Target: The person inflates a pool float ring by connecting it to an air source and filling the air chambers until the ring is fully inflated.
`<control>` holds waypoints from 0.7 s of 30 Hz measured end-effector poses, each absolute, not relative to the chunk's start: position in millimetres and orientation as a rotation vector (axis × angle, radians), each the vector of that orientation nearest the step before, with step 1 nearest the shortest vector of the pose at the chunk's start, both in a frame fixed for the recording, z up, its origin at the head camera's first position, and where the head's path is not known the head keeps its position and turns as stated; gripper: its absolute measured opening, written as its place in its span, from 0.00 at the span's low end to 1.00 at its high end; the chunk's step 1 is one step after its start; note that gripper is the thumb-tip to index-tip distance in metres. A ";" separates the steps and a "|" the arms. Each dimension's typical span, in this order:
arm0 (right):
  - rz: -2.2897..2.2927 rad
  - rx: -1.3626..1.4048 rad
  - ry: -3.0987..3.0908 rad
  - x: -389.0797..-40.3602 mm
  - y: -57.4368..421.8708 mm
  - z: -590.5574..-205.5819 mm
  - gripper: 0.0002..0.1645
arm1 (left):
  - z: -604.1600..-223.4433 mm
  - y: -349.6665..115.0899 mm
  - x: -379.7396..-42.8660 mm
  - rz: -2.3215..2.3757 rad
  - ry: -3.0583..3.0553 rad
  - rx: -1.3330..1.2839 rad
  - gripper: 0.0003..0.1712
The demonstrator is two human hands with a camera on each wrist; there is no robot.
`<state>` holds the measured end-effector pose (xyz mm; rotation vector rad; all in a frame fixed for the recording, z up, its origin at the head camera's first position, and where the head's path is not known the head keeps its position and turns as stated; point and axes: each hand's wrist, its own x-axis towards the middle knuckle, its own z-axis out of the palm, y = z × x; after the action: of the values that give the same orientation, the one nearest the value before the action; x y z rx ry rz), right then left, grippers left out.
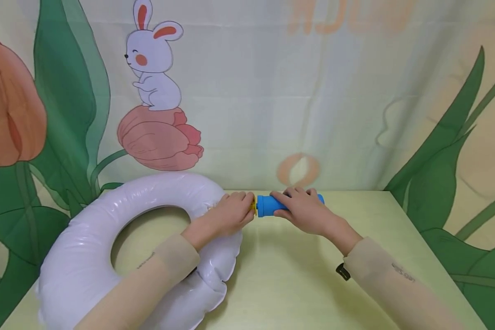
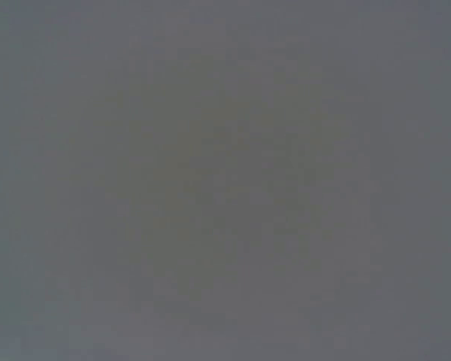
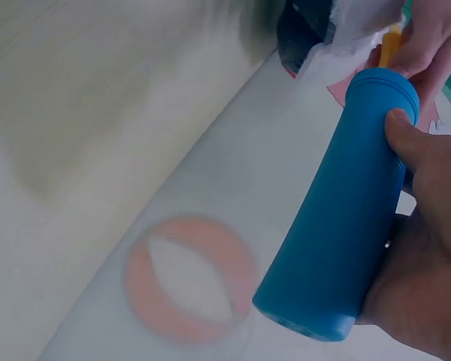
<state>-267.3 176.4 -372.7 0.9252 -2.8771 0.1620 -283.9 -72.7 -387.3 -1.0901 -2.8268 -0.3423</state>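
Indoors, and what a playful little nook it was! A wall of hanging cloth (image 1: pixel 239 78), soft ripples and faint creases giving it away, rose right behind a plain pale-green table (image 1: pixel 280 279). And the print: a cartoon rabbit (image 1: pixel 158 59) perched on a pink tulip (image 1: pixel 156 137), big green leaves (image 1: pixel 433 183) at both sides! Children's room or dressed-up studio corner? The views couldn't settle it.

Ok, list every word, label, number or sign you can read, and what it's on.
No full word is legible.
Backdrop, top: orange lettering, too blurred and cut off.
Backdrop, low: "O"-shaped orange ring, perhaps a letter.
Left sleeve, right sleeve: printed, too small.
Black tab: any print unreadable.
Blue cylinder: no lettering visible.
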 end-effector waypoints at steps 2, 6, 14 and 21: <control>0.152 0.916 -2.876 -265.6 177.7 -373.1 0.34 | -387.9 -73.4 -283.3 -0.338 -2.844 -1.090 0.08; 0.148 0.900 -2.861 -266.1 192.2 -373.6 0.34 | -388.8 -77.3 -283.2 -0.336 -2.869 -1.075 0.09; 0.246 0.830 -2.977 -265.1 249.5 -373.2 0.35 | -386.8 -80.4 -282.9 -0.325 -2.924 -1.071 0.09; 0.275 0.802 -2.997 -262.6 281.0 -368.0 0.34 | -386.3 -84.2 -282.9 -0.279 -2.928 -1.049 0.12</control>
<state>-262.6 281.0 -368.0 0.8020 -2.9968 0.2750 -282.9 -84.2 -386.3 -1.0486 -2.9284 -0.2793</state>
